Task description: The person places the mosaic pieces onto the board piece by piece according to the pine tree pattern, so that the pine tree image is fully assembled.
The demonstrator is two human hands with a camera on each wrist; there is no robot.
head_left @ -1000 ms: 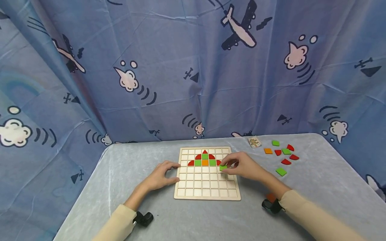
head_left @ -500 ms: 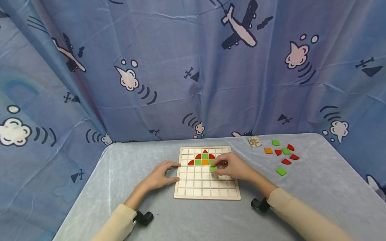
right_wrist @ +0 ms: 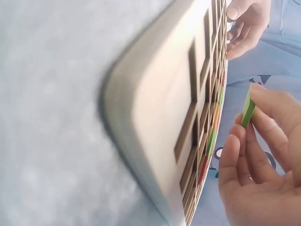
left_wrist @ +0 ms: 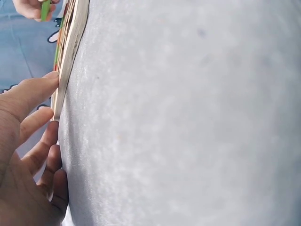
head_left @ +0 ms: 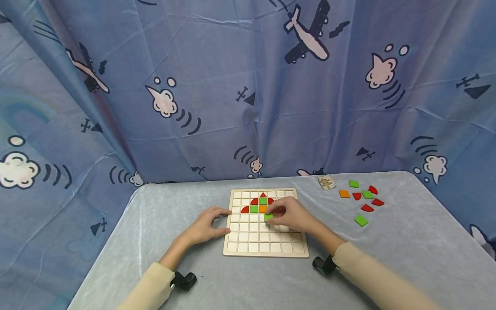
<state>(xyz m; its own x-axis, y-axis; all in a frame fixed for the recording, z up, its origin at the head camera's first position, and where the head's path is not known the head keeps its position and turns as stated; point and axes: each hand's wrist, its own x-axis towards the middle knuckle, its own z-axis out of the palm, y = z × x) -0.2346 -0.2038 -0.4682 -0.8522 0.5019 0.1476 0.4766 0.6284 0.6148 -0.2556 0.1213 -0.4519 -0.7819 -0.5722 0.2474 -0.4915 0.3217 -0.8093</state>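
Note:
My right hand (head_left: 291, 214) pinches a green square tile (head_left: 268, 217) between thumb and fingers. In the right wrist view that tile (right_wrist: 249, 106) is held tilted, raised off the wooden grid board (head_left: 253, 247). My left hand (head_left: 207, 226) touches the board's left edge with thumb and fingertips spread apart. On the board's upper rows lie a red triangle (head_left: 263, 195), green squares (head_left: 253, 209), an orange square (head_left: 263, 209) and red rounded pieces (head_left: 245, 209). My right hand covers the right part of this group in the head view.
Right of the board, several loose tiles lie on the grey cloth: green squares (head_left: 361, 220), an orange square (head_left: 344, 194) and red rounded pieces (head_left: 367, 208). A small patterned card (head_left: 327, 182) lies near the far edge. A blue curtain (head_left: 217, 107) hangs behind the table.
My right hand has moved left across the board with the green tile, from the right-hand columns to just below the orange square. The left hand has stayed at the board's edge.

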